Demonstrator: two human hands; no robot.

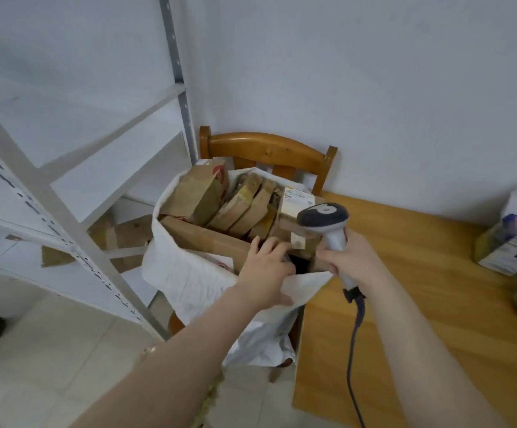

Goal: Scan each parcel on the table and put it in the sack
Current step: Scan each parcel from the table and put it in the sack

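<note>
Left hand (266, 267) is in at the mouth of the white sack (183, 273): released, fingers spread and fairly straight, tips on the top edge of the big flat carton (201, 236) that leans across the front of the load. The sack's rim flap lies under the heel of that hand.

Right hand (351, 261), at 3 o'clock of the left and just beside it, is clenched round the pale handle of the barcode scanner (325, 217). The scanner's dark head sits above the fist, over the sack's right rim. Its cable (354, 350) drops away toward 6 o'clock, along the forearm.

The sack is well filled. A brown paper bag (198, 196) with red print stands at 11 o'clock of the left hand. A row of slim cardboard parcels (245, 202) stands on edge at 12 o'clock. A labelled box (297, 200) sits at 1 o'clock, touching the scanner head's outline.

The wooden chair (269, 149) shows its back at 12 o'clock of the sack. The wooden surface (421, 304) spreads out at 3 to 5 o'clock. At its far right edge are a printed box (510, 242) and some blurred items I can't make out. A white metal rack (35, 180) fills 9 o'clock, and scraps of cardboard (127, 233) lie low behind it.
</note>
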